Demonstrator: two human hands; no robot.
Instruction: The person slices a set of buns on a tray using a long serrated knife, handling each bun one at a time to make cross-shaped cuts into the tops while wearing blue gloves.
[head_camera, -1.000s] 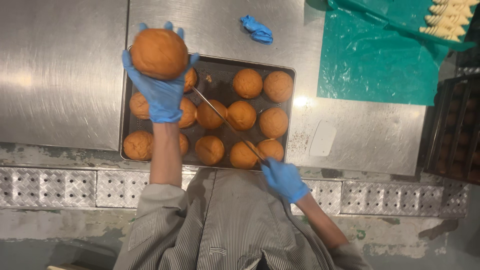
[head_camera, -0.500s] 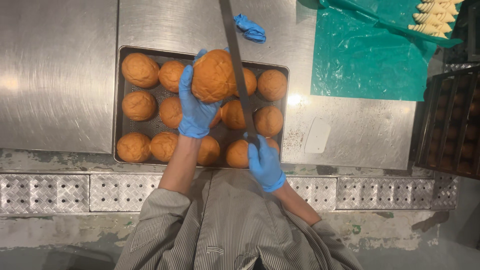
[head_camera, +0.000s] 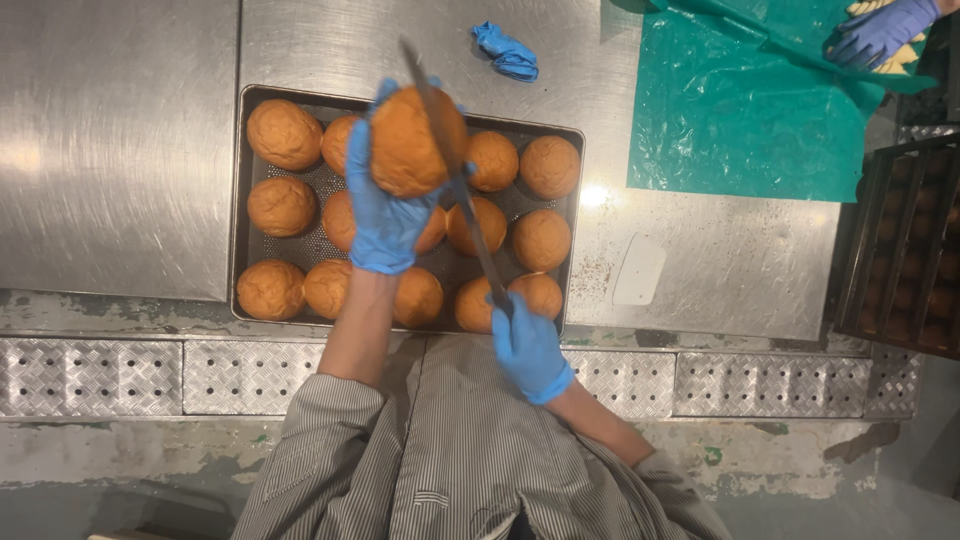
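1. The left hand, in a blue glove, is cupped around a round brown bun, fingers wrapped up its far side, holding it raised above the baking tray.
2. The right hand, also gloved in blue, is closed tight around the handle of a long knife; the blade runs up and away from this hand and lies against the right side of the held bun.
3. Below and around the left hand, more brown buns sit in rows in the dark tray, which rests on the steel desk.
4. Beyond the left hand, past the tray's far edge, a crumpled blue glove lies on the desk.
5. Well off to the right of the right hand, a green plastic sheet covers part of the desk; another person's gloved hand rests at its far corner.
6. Just right of the tray, near the right hand, lies a pale flat scraper.
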